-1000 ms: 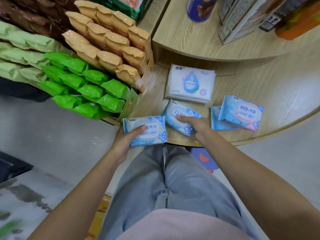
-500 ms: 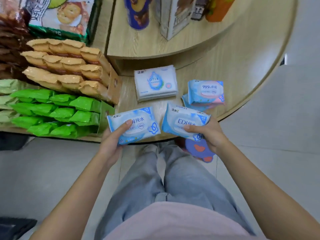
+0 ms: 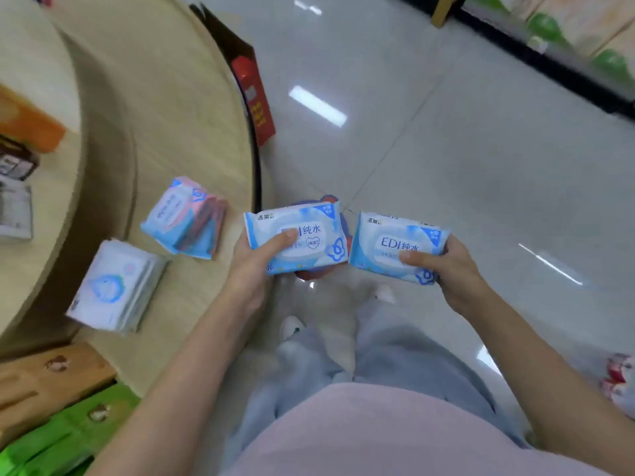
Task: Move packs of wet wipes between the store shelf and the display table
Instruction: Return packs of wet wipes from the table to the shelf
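Over the floor (image 3: pixel 446 149), right of the display table (image 3: pixel 192 108), my left hand (image 3: pixel 252 269) grips one blue wipes pack (image 3: pixel 302 235), my right hand (image 3: pixel 455 274) a second pack (image 3: pixel 395 247). Other packs (image 3: pixel 185 218) lie on the table; shelving these two seems left to do.

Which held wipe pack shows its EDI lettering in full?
The pack in the right hand; the thumb of the left hand covers those letters on the other pack.

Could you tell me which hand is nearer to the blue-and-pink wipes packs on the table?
Left. The left hand is just beside the blue-and-pink wipes packs, at the table edge; the right hand is farther off, over the floor.
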Demonstrator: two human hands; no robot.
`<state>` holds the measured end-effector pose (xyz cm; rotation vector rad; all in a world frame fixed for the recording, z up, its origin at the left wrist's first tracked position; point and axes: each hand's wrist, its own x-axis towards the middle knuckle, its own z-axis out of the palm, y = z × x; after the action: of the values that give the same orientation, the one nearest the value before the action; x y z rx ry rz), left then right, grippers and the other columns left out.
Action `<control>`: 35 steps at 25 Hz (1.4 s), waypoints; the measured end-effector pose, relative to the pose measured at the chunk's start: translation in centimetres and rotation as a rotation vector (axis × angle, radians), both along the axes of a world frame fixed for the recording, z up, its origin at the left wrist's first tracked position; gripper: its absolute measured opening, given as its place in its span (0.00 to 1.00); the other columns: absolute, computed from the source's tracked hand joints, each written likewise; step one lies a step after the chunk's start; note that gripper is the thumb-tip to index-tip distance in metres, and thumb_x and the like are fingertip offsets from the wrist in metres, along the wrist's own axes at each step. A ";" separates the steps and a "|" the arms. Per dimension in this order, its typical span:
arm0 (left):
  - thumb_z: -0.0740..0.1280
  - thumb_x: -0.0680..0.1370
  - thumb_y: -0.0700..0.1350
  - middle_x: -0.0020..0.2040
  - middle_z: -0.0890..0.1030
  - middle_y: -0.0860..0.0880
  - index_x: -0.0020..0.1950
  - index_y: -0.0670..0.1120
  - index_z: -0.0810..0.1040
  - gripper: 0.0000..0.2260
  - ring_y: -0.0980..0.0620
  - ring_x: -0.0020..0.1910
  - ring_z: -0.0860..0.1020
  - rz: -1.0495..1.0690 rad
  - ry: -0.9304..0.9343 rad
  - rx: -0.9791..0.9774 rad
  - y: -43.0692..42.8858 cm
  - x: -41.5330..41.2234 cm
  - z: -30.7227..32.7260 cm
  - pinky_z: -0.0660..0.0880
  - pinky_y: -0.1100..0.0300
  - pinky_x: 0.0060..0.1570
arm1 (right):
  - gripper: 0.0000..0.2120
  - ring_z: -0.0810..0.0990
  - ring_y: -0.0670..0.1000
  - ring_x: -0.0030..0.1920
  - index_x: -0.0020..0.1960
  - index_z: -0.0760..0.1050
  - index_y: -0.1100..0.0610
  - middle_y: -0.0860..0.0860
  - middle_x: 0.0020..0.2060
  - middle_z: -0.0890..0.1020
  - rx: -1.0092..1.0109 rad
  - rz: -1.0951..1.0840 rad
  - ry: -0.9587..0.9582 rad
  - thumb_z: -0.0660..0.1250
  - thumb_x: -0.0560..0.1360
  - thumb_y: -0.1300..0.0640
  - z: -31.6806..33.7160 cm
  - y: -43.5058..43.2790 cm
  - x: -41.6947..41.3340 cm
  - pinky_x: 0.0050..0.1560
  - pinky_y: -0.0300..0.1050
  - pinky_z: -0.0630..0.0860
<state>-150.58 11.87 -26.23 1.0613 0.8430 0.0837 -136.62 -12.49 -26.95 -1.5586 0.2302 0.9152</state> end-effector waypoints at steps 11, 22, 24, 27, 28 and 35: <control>0.76 0.64 0.48 0.52 0.84 0.43 0.57 0.44 0.79 0.23 0.44 0.45 0.82 -0.288 0.089 -0.073 -15.2 28.6 -0.4 0.77 0.54 0.38 | 0.29 0.85 0.51 0.44 0.58 0.75 0.59 0.50 0.46 0.85 -0.019 -0.364 -0.115 0.77 0.57 0.63 1.1 -17.6 22.7 0.39 0.42 0.80; 0.74 0.64 0.47 0.52 0.84 0.47 0.60 0.46 0.78 0.24 0.51 0.46 0.84 -0.442 -0.020 0.042 -11.2 60.6 2.3 0.80 0.62 0.39 | 0.28 0.85 0.56 0.49 0.56 0.77 0.57 0.53 0.48 0.85 0.018 -0.509 -0.158 0.78 0.57 0.62 1.9 -15.3 47.3 0.47 0.50 0.81; 0.74 0.64 0.47 0.51 0.84 0.47 0.58 0.46 0.78 0.23 0.51 0.47 0.83 -0.496 -0.059 0.071 -10.4 67.6 4.0 0.80 0.61 0.40 | 0.29 0.85 0.57 0.49 0.56 0.77 0.58 0.54 0.48 0.85 0.035 -0.544 -0.162 0.79 0.56 0.62 2.7 -14.7 51.8 0.48 0.51 0.81; 0.74 0.65 0.47 0.50 0.85 0.50 0.53 0.50 0.79 0.17 0.51 0.48 0.83 -0.527 -0.104 0.101 -10.3 77.2 5.7 0.80 0.57 0.47 | 0.31 0.85 0.56 0.49 0.58 0.76 0.60 0.55 0.49 0.85 0.062 -0.608 -0.166 0.79 0.55 0.63 3.0 -14.2 58.7 0.45 0.49 0.81; 0.73 0.65 0.47 0.50 0.85 0.50 0.53 0.50 0.79 0.16 0.51 0.48 0.83 -0.532 -0.110 0.099 -10.4 80.1 6.0 0.79 0.56 0.48 | 0.30 0.85 0.56 0.48 0.58 0.76 0.60 0.55 0.49 0.85 0.083 -0.635 -0.170 0.78 0.56 0.63 2.9 -14.1 60.9 0.43 0.47 0.81; 0.73 0.64 0.46 0.50 0.85 0.50 0.59 0.46 0.78 0.23 0.51 0.47 0.84 -0.537 -0.162 0.066 -12.9 98.1 6.9 0.79 0.63 0.38 | 0.29 0.84 0.57 0.49 0.56 0.77 0.60 0.54 0.48 0.85 0.101 -0.661 -0.258 0.78 0.55 0.64 5.0 -16.0 81.1 0.47 0.48 0.82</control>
<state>-52.49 -0.99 -19.34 1.2937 0.3921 -0.2543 -55.50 -28.45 -22.00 -1.3566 0.4703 0.2038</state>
